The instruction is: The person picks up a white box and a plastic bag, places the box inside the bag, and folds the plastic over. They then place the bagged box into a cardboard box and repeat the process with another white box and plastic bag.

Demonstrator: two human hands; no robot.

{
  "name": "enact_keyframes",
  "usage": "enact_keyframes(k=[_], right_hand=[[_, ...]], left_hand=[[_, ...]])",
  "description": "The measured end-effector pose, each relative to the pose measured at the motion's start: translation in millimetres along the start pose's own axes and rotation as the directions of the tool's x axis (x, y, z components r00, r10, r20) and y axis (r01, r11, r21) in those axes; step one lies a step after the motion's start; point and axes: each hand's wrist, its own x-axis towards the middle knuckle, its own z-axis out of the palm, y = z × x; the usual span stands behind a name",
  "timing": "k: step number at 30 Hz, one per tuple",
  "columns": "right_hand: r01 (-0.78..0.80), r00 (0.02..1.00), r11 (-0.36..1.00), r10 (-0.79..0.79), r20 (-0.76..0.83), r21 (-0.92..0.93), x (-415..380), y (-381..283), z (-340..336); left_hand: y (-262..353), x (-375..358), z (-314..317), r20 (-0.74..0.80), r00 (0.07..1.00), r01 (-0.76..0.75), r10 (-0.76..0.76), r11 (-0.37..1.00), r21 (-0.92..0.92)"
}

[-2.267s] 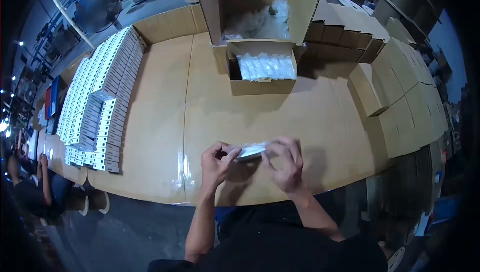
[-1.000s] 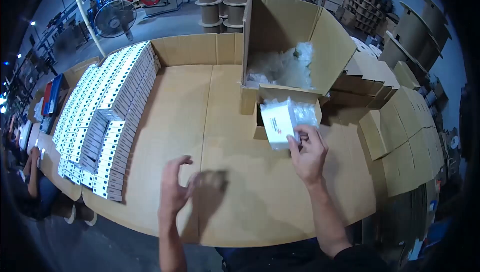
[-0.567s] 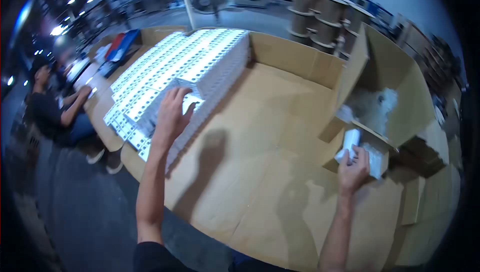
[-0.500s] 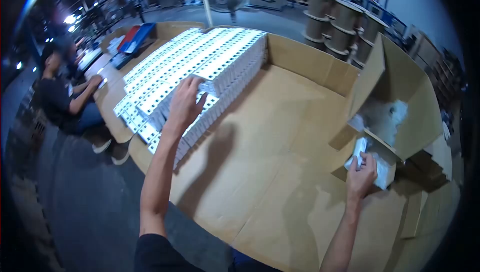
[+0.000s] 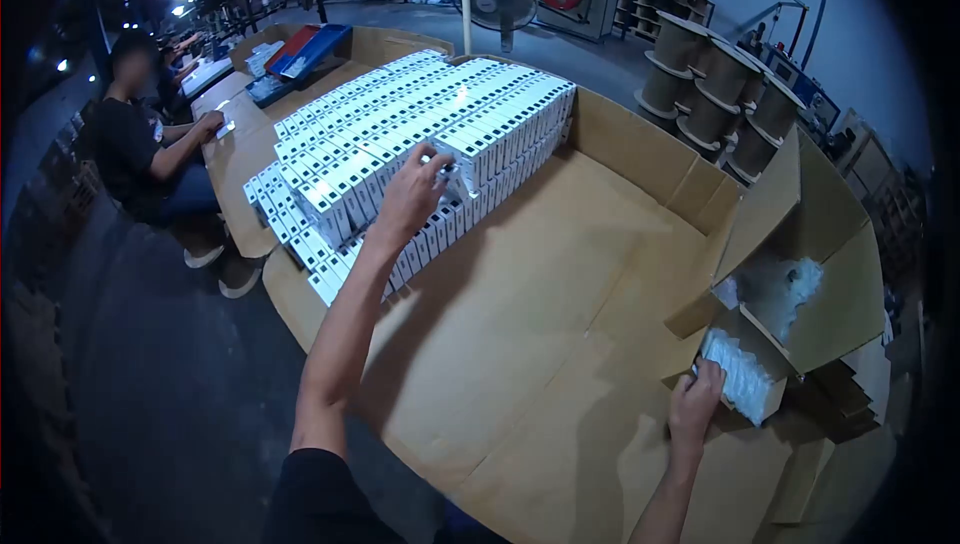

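Observation:
My left hand (image 5: 410, 196) is at the near side of a large stack of white rectangular blocks (image 5: 370, 169) with small dark square openings. Its fingers are closed in a pinch on a white block (image 5: 456, 182) at the step of the upper layer. On the right, my right hand (image 5: 694, 404) is curled over the near left edge of a small cardboard box (image 5: 778, 396). Inside that box lies a row of pieces in clear plastic wrap (image 5: 738, 376), right beside my fingertips. The right fingertips are partly hidden.
A taller open carton (image 5: 835, 264) with clear plastic bags (image 5: 800, 289) stands behind the small box. Cardboard walls (image 5: 640, 144) edge the table (image 5: 520, 344). A seated person (image 5: 135, 144) works at the left, near blue and red bins (image 5: 312, 54). Large spools (image 5: 715, 89) stand beyond.
The view has shifted a little. My left hand's fingers have closed at the stack. My right hand has let go of the plastic-wrapped white piece and moved to the small box's near edge.

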Motion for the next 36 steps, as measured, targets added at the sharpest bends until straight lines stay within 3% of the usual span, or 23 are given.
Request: enact_keyframes(k=[3,4,6,7,9,10,11,13,14,15,17,18,20,22,23,26,27,28,29,31,33,35,36], right_hand=[[-0.014,0.999,1.000,0.015,0.031,-0.025,-5.8,0.5,-0.6],[-0.028,0.998,0.998,0.031,-0.060,0.055,-8.0,-9.7,-10.2],[-0.026,0.963,0.976,0.083,-0.257,0.216,-9.8,-46.7,-26.6],[-0.098,0.968,0.948,0.161,-0.191,0.304,-15.9,-58.4,-40.3],[-0.073,0.993,0.880,0.107,-0.047,0.469,-40.8,-49.3,-30.0],[-0.140,0.990,0.687,0.074,0.123,0.713,-55.0,-50.7,-21.7],[-0.209,0.971,0.424,-0.016,0.238,0.881,-62.9,-58.3,-15.0],[-0.474,0.881,-0.084,-0.054,0.471,0.877,-64.2,-89.8,-34.2],[-0.414,0.910,-0.186,-0.106,0.401,0.891,-74.9,-89.5,-25.9],[-0.423,0.905,-0.095,-0.003,0.425,0.901,-75.9,-94.7,-43.6],[-0.277,0.956,0.301,0.182,0.230,0.912,-94.1,-75.1,-38.7],[-0.325,0.918,0.182,0.297,0.263,0.928,-101.6,-68.9,-45.5],[-0.367,0.889,0.166,0.351,0.293,0.915,-120.4,-37.2,-55.7],[-0.397,0.851,0.222,0.453,0.266,0.890,-140.4,-9.2,-66.0],[-0.409,0.829,0.213,0.494,0.263,0.887,-148.9,2.9,-73.5],[-0.439,0.754,0.126,0.590,0.289,0.890,-166.5,25.6,-94.6],[-0.444,0.727,0.088,0.617,0.301,0.892,-168.7,29.6,-100.5],[-0.442,0.733,0.137,0.625,0.269,0.887,-169.2,30.8,-108.1],[-0.436,0.741,0.188,0.629,0.233,0.880,-167.6,33.0,-116.1],[-0.436,0.742,0.246,0.642,0.191,0.866,-171.0,44.3,-118.5],[-0.398,0.745,0.269,0.653,0.138,0.877,-166.5,45.5,-129.7],[-0.364,0.744,0.292,0.662,0.088,0.885,-164.4,44.7,-144.6],[-0.347,0.742,0.300,0.668,0.064,0.888,-164.4,43.6,-151.3]], left_hand=[[7.7,-17.4,-5.3,-0.060,0.997,0.039,-0.041,0.999,-0.031],[10.6,-26.9,-6.3,-0.126,0.992,0.010,-0.027,0.991,-0.131],[35.5,-54.0,-15.0,-0.174,0.973,0.102,-0.150,0.961,-0.258],[58.6,-68.8,-24.5,-0.156,0.967,0.140,-0.201,0.932,-0.333],[94.0,-102.5,-22.0,-0.230,0.967,0.013,-0.107,0.926,-0.377],[132.4,-118.8,-25.1,-0.200,0.972,0.039,-0.122,0.927,-0.374],[150.9,-139.0,-14.6,-0.215,0.976,-0.114,0.037,0.927,-0.358],[207.7,-176.3,1.0,-0.115,0.991,-0.114,0.070,0.894,-0.434],[229.7,-193.5,5.3,-0.081,0.987,-0.159,0.137,0.882,-0.443],[250.4,-212.1,11.5,-0.010,0.993,-0.110,0.122,0.852,-0.512],[283.8,-228.0,21.1,0.076,0.963,-0.165,0.257,0.791,-0.589],[295.9,-222.4,20.2,0.133,0.930,-0.190,0.341,0.760,-0.621],[312.8,-198.6,19.0,0.333,0.809,-0.120,0.485,0.690,-0.713],[321.9,-163.9,24.9,0.300,0.789,-0.192,0.535,0.680,-0.707],[327.7,-145.1,31.1,0.350,0.781,-0.201,0.518,0.739,-0.643],[370.5,-65.7,58.2,0.178,0.797,-0.360,0.578,0.690,-0.628],[388.3,-39.8,74.3,0.206,0.799,-0.313,0.565,0.683,-0.660],[410.0,-14.0,89.6,0.232,0.786,-0.296,0.573,0.678,-0.673],[425.3,12.8,118.3,0.201,0.721,-0.358,0.663,0.605,-0.711],[457.0,54.6,177.5,0.421,0.615,-0.264,0.667,0.677,-0.687],[476.2,82.1,259.7,0.601,0.464,-0.355,0.650,0.758,-0.547],[487.6,88.8,316.3,0.699,0.423,-0.470,0.576,0.800,-0.375],[486.6,89.5,334.7,0.694,0.395,-0.496,0.602,0.776,-0.390]])
